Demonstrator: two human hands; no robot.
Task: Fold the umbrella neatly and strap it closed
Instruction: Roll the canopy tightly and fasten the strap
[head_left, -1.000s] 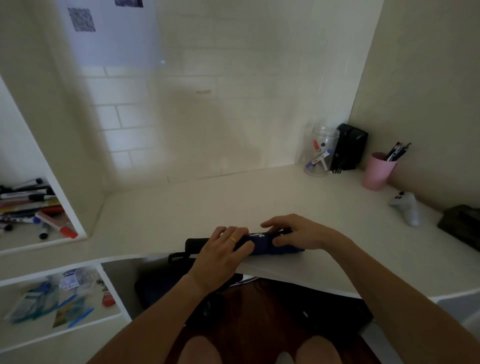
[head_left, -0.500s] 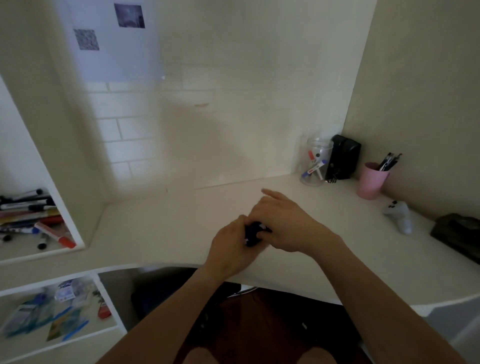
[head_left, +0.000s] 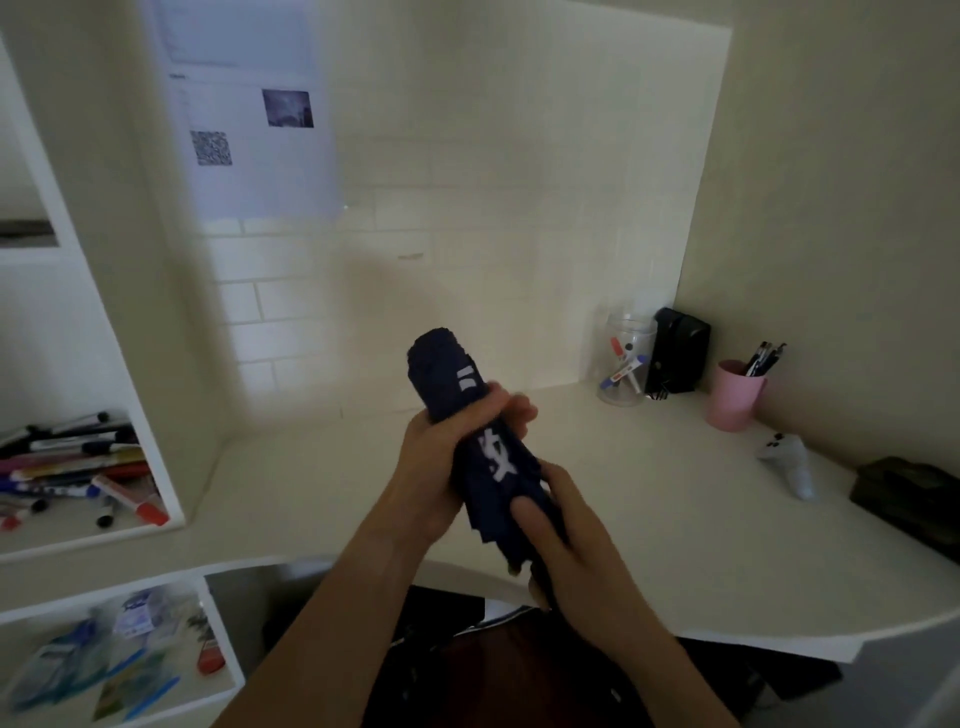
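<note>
A navy folded umbrella (head_left: 451, 383) with white print is held tilted above the white desk (head_left: 649, 499), its rounded top pointing up and away from me. My left hand (head_left: 431, 467) wraps around its middle from the left. My right hand (head_left: 571, 535) grips its lower end, fingers over the loose fabric folds. The handle end is hidden under my right hand. I cannot see a strap.
At the back right of the desk stand a clear jar of markers (head_left: 626, 366), a black box (head_left: 680, 351) and a pink pen cup (head_left: 733, 395). A white controller (head_left: 787, 465) and a dark object (head_left: 914, 493) lie at the right. Left shelves hold markers (head_left: 78, 467).
The umbrella lay flat on the desk's front edge under both hands; both hands have since lifted it and turned it nearly upright. The camera has tilted upward.
</note>
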